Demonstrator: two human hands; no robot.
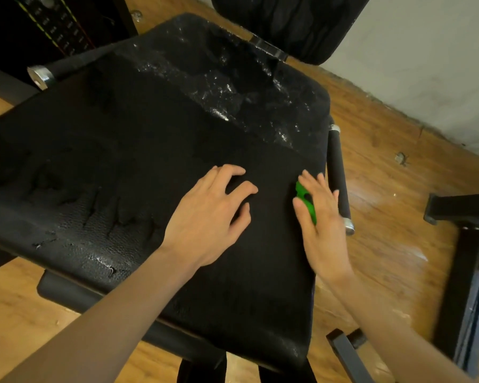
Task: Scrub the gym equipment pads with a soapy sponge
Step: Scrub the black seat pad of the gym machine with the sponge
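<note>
A large black seat pad fills the middle of the view; its far part is wet with soap foam, and its near left part is cracked and peeling. My left hand rests on the pad near its middle with arched fingers, fingertips on the surface, holding nothing. My right hand is at the pad's right edge and presses a green sponge to the pad, fingers straight over it and the thumb wrapped round its side. Most of the sponge is hidden under the palm.
A black back pad stands beyond the seat. Black handle bars with metal ends jut out at the right and far left. A dark metal frame stands on the wooden floor at right, with a weight stack at top left.
</note>
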